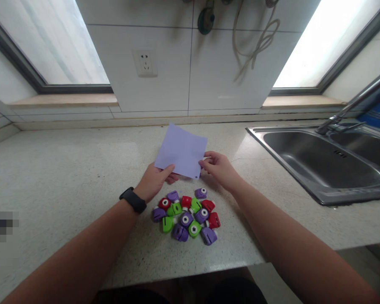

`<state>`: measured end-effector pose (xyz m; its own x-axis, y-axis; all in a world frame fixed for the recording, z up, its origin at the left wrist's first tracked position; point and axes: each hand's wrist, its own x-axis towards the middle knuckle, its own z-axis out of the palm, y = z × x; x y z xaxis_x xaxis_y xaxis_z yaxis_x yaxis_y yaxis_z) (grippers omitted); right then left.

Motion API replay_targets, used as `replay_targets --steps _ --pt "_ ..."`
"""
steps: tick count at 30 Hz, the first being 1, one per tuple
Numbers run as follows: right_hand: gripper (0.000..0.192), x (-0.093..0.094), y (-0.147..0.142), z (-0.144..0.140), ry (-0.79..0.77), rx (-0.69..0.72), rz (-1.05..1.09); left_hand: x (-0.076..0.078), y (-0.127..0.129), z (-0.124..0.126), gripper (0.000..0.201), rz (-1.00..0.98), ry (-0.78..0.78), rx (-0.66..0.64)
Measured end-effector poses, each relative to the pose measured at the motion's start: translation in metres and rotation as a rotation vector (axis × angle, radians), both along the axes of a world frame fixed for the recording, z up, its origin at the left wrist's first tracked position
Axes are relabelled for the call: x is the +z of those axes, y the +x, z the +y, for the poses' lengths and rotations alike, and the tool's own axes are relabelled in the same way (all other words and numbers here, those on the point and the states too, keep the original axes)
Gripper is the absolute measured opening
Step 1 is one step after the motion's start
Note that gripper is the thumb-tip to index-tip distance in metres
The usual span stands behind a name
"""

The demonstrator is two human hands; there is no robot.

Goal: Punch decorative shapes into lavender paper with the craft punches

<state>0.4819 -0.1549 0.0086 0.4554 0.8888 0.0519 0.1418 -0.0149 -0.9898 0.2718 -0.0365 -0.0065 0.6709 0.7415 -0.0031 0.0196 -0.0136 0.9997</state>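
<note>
A sheet of purple paper (pixel 182 150) is held up tilted above the counter, with a small dark mark at its lower right corner. My left hand (pixel 156 179) grips its lower left edge, thumb on top and fingers beneath. At the right edge, my right hand (pixel 220 166) pinches the paper between thumb and fingers. Just below the sheet, a single purple craft punch (pixel 201 193) sits apart. Nearer to me lies a cluster of several more punches, among them a green punch (pixel 195 229), a red punch (pixel 213 220) and a purple punch (pixel 181 232).
The speckled countertop (pixel 66 177) runs along a tiled wall with a power socket (pixel 145 62). To the right is a steel sink (pixel 323 162) with a faucet (pixel 331 122). A looped cable (pixel 256 50) hangs on the wall. The counter's front edge is close to me.
</note>
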Motion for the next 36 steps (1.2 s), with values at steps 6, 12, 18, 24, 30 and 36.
replay_targets --steps 6,12,18,24,30,36 --pt "0.025 0.005 -0.003 -0.001 0.054 0.007 -0.038 0.001 -0.001 -0.003 0.044 -0.034 0.026 0.022" --pt "0.028 0.002 -0.004 -0.001 0.133 0.084 -0.004 0.002 -0.005 -0.003 0.039 -0.008 0.063 -0.067" --pt "0.027 -0.003 -0.008 -0.001 0.157 0.126 0.006 0.015 -0.007 -0.009 0.032 0.127 0.214 -0.193" --pt "0.028 -0.004 -0.012 0.001 0.137 0.142 -0.016 0.015 -0.008 -0.01 0.034 0.259 0.18 -0.25" --pt "0.026 0.002 -0.005 -0.001 0.088 0.099 -0.16 0.014 -0.008 -0.007 0.039 0.286 0.163 -0.191" --pt "0.025 0.016 0.01 -0.017 -0.061 0.25 -0.456 0.01 -0.009 -0.005 0.041 0.289 0.141 -0.169"
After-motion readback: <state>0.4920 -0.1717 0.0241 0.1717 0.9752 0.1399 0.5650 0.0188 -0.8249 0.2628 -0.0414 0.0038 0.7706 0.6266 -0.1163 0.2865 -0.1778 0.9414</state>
